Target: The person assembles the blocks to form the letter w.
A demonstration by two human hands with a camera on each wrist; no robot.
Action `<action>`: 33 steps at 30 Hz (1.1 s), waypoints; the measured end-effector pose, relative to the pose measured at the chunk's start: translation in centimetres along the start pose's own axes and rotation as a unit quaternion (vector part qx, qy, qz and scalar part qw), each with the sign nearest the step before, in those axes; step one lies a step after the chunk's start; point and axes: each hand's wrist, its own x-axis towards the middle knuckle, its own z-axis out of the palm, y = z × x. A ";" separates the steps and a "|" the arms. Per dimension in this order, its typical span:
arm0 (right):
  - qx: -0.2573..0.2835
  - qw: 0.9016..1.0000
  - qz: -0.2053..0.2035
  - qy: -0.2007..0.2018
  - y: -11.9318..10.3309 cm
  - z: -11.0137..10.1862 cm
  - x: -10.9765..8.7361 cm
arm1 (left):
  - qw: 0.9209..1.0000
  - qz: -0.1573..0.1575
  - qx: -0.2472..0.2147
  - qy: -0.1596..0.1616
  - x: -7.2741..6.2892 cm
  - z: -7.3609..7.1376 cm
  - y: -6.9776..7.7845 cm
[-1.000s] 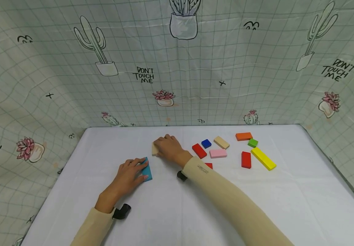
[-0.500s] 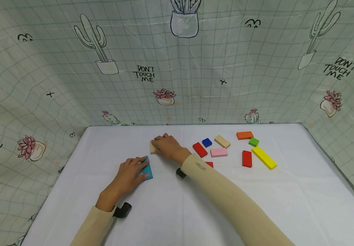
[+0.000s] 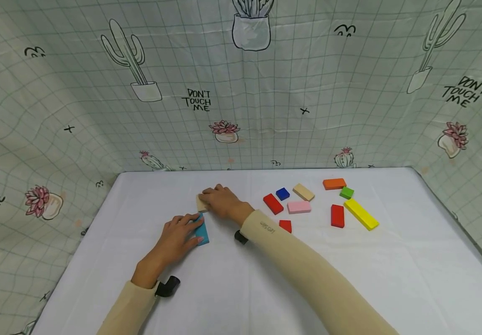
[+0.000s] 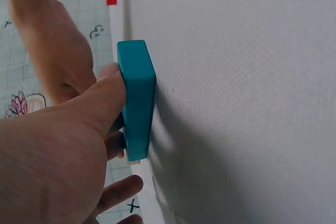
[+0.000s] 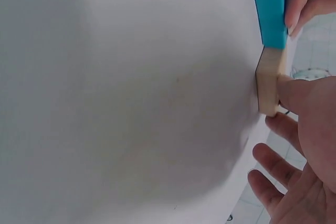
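My left hand (image 3: 177, 237) pinches a blue rectangular block (image 3: 201, 234) lying on the white table; the thumb presses its side in the left wrist view, where the block (image 4: 138, 98) looks teal. Just beyond it, my right hand (image 3: 223, 202) pinches a plain wooden block (image 3: 201, 204) between thumb and fingers, covering part of it. Seen from the right wrist, the near end of the wooden block (image 5: 269, 80) meets the end of the blue block (image 5: 270, 9), at a slight angle.
To the right lie red blocks (image 3: 273, 204), a small blue one (image 3: 283, 193), a wooden one (image 3: 304, 191), a pink one (image 3: 298, 207), an orange one (image 3: 334, 184), a green one (image 3: 346, 192) and a long yellow one (image 3: 361, 214). A patterned cloth (image 3: 266, 93) hangs behind the table.
My right hand has moved left and slightly nearer with the wooden block, bringing it up to the blue block's far end. The left hand stays in place on the blue block.
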 end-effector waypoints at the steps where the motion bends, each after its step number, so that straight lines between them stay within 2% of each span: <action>1: -0.001 1.000 -0.002 -0.001 -0.1 0.0 0.0 | 1.000 0.000 0.000 0.000 0.0 0.0 0.0; 8: -0.008 1.000 -0.024 0.009 -0.8 -0.3 0.0 | 1.000 0.000 -0.005 0.001 0.0 0.1 -0.1; 20: -0.014 1.000 -0.005 -0.006 -1.6 -0.3 0.5 | 1.000 0.004 -0.006 0.007 0.0 0.1 -0.1; 33: -0.043 0.999 -0.006 -0.014 -2.3 -0.3 0.6 | 1.000 0.006 -0.001 0.006 -0.1 0.0 0.0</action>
